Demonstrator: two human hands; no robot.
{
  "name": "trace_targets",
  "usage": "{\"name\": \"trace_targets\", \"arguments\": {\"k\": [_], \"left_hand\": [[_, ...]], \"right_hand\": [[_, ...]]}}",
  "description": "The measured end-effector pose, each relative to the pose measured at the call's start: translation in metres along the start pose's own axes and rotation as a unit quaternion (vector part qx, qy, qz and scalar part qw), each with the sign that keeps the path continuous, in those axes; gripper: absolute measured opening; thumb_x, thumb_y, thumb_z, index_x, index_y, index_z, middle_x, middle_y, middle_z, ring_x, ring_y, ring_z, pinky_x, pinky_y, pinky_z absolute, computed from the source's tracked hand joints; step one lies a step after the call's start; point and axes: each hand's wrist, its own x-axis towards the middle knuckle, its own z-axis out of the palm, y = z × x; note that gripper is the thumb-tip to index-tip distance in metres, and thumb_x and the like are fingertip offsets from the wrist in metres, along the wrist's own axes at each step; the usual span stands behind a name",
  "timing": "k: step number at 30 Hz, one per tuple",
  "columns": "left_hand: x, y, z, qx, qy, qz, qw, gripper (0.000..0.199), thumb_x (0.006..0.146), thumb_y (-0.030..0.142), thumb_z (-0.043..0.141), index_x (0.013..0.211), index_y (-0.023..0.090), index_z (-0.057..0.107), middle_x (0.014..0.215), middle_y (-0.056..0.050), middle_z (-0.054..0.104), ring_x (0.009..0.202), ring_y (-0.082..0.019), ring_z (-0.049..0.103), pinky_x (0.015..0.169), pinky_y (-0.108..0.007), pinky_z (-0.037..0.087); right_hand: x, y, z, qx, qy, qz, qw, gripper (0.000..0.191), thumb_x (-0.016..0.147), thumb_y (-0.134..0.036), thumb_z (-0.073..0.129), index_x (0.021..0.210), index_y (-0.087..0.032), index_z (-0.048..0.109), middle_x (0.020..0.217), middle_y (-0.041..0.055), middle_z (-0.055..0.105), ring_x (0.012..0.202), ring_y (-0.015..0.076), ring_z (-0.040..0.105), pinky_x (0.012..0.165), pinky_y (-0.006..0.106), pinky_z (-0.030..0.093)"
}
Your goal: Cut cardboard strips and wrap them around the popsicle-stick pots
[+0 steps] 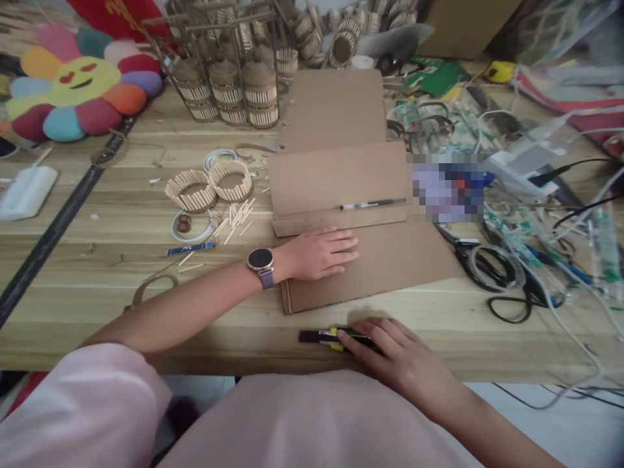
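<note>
Flat on a sheet of brown cardboard [385, 260] lies my left hand [319, 255], fingers stretched out and a watch [260, 260] on its wrist. My right hand [390, 348] rests at the table's front edge, its fingers over a black and yellow utility knife [316, 337] that lies on the wood. A folded cardboard piece [336, 179] sits just beyond my left hand, with a black pen [373, 204] on top. Another cardboard flap [334, 107] extends farther back.
Two small rings of wooden sticks [231, 181], loose sticks [236, 218] and tape rolls stand left of the cardboard. Black scissors [487, 260], cables and a power strip [526, 162] crowd the right. Stick lanterns [260, 94] and a flower cushion [82, 84] are behind.
</note>
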Motion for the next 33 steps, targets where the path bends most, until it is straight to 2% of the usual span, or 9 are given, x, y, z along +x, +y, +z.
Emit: {"name": "trace_targets", "arguments": {"k": [4, 7, 10, 14, 21, 23, 26, 30, 33], "left_hand": [[-0.014, 0.022, -0.007, 0.024, -0.010, -0.091, 0.995, 0.064, 0.099, 0.057, 0.043, 0.142, 0.009, 0.051, 0.154, -0.017, 0.044, 0.147, -0.035, 0.031, 0.119, -0.055, 0.023], [-0.021, 0.039, -0.011, 0.027, -0.043, -0.113, 0.992, 0.082, 0.086, 0.067, 0.059, 0.145, 0.010, 0.047, 0.157, -0.019, 0.039, 0.145, -0.042, 0.031, 0.115, -0.059, 0.029], [-0.024, 0.048, -0.015, 0.035, -0.057, -0.126, 0.990, 0.074, 0.087, 0.058, 0.064, 0.143, 0.012, 0.049, 0.154, -0.019, 0.043, 0.142, -0.042, 0.037, 0.108, -0.059, 0.038], [-0.027, 0.051, -0.019, 0.079, -0.039, -0.115, 0.989, 0.050, 0.092, 0.041, 0.062, 0.133, 0.012, 0.059, 0.143, -0.017, 0.056, 0.131, -0.038, 0.051, 0.097, -0.047, 0.049], [-0.038, 0.060, -0.012, 0.195, 0.064, -0.076, 0.976, 0.027, 0.097, 0.012, 0.047, 0.118, 0.011, 0.064, 0.125, -0.014, 0.067, 0.111, -0.024, 0.063, 0.099, -0.040, 0.047], [-0.041, 0.068, -0.009, 0.194, 0.090, -0.074, 0.974, 0.025, 0.097, 0.007, 0.045, 0.112, 0.012, 0.064, 0.109, -0.011, 0.071, 0.096, -0.021, 0.065, 0.087, -0.035, 0.051], [-0.045, 0.082, -0.004, 0.154, 0.086, -0.064, 0.982, 0.019, 0.095, 0.007, 0.047, 0.099, 0.013, 0.065, 0.087, -0.006, 0.067, 0.077, -0.018, 0.061, 0.067, -0.030, 0.050], [-0.048, 0.097, 0.005, 0.108, 0.075, -0.070, 0.989, 0.016, 0.096, 0.011, 0.049, 0.094, 0.014, 0.064, 0.087, -0.006, 0.067, 0.078, -0.019, 0.061, 0.066, -0.032, 0.050], [-0.048, 0.099, 0.012, 0.103, 0.097, -0.084, 0.986, 0.018, 0.098, 0.013, 0.048, 0.099, 0.012, 0.066, 0.103, -0.009, 0.070, 0.095, -0.021, 0.064, 0.080, -0.033, 0.053]], "right_hand": [[-0.011, 0.010, -0.012, 0.015, 0.018, -0.006, 1.000, 0.035, 0.103, -0.027, 0.043, 0.129, -0.013, 0.061, 0.115, 0.0091, 0.073, 0.111, 0.0221, 0.062, 0.097, 0.039, 0.049], [-0.017, 0.027, -0.015, -0.014, 0.048, 0.029, 0.998, 0.035, 0.101, -0.022, 0.047, 0.133, -0.014, 0.059, 0.119, 0.0093, 0.073, 0.115, 0.0210, 0.062, 0.099, 0.038, 0.048], [-0.022, 0.054, -0.017, -0.054, 0.057, 0.099, 0.992, 0.038, 0.101, -0.024, 0.048, 0.137, -0.019, 0.057, 0.125, 0.0099, 0.070, 0.117, 0.0233, 0.062, 0.097, 0.040, 0.049], [-0.024, 0.093, -0.020, -0.128, 0.050, 0.136, 0.981, 0.037, 0.102, -0.034, 0.046, 0.133, -0.020, 0.061, 0.130, 0.0113, 0.068, 0.118, 0.0271, 0.061, 0.095, 0.044, 0.048], [-0.015, 0.128, -0.016, -0.187, 0.034, 0.026, 0.981, 0.035, 0.104, -0.035, 0.041, 0.122, -0.017, 0.066, 0.122, 0.0101, 0.072, 0.110, 0.0251, 0.063, 0.092, 0.040, 0.048], [-0.012, 0.132, -0.014, -0.190, 0.034, -0.001, 0.981, 0.034, 0.104, -0.033, 0.041, 0.121, -0.016, 0.066, 0.119, 0.0095, 0.073, 0.107, 0.0240, 0.064, 0.092, 0.040, 0.048], [-0.011, 0.133, -0.014, -0.192, 0.038, -0.036, 0.980, 0.031, 0.103, -0.023, 0.044, 0.126, -0.017, 0.064, 0.120, 0.0084, 0.072, 0.110, 0.0232, 0.064, 0.096, 0.041, 0.047], [-0.010, 0.130, -0.022, -0.190, 0.039, -0.071, 0.978, 0.048, 0.099, -0.009, 0.040, 0.145, -0.020, 0.047, 0.130, 0.0087, 0.068, 0.121, 0.0222, 0.060, 0.101, 0.043, 0.046], [-0.006, 0.127, -0.029, -0.197, 0.052, -0.068, 0.977, 0.052, 0.100, -0.009, 0.041, 0.150, -0.022, 0.042, 0.132, 0.0073, 0.068, 0.123, 0.0217, 0.059, 0.103, 0.041, 0.046]]}}
